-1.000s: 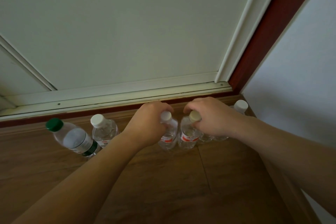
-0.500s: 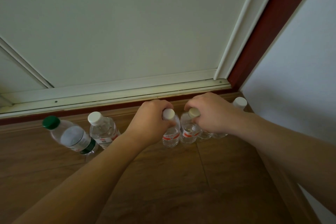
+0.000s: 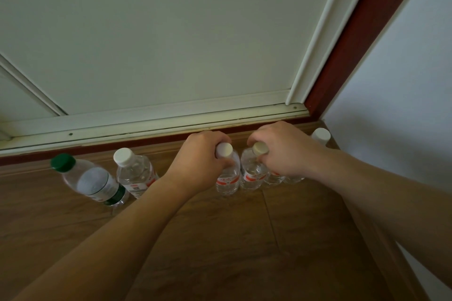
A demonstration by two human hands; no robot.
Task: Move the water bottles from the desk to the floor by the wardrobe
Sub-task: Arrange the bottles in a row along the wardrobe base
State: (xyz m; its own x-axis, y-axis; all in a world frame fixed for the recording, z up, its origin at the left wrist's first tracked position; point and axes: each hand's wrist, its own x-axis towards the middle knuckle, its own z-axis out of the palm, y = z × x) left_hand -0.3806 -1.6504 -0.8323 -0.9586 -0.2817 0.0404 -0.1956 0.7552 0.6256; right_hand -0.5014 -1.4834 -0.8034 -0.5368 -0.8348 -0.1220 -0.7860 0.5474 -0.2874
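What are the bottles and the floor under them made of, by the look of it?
Bottles, e.g. the green-capped bottle: likely thin clear plastic, glossy, since the floor shows through the ribbed walls; caps look like opaque plastic. Floor: wood or wood-look laminate, brown grain with plank seams and a soft sheen; which one is unclear.

Honestly can't read a single word here. The two small bottles (image 3: 227,179) (image 3: 253,173) in the middle have red-and-white labels with some print on them, same for the white-capped bottle (image 3: 135,175) further left, but it's all too small and blurry. The green-capped bottle (image 3: 93,179) has a white and dark green label, text unreadable too.
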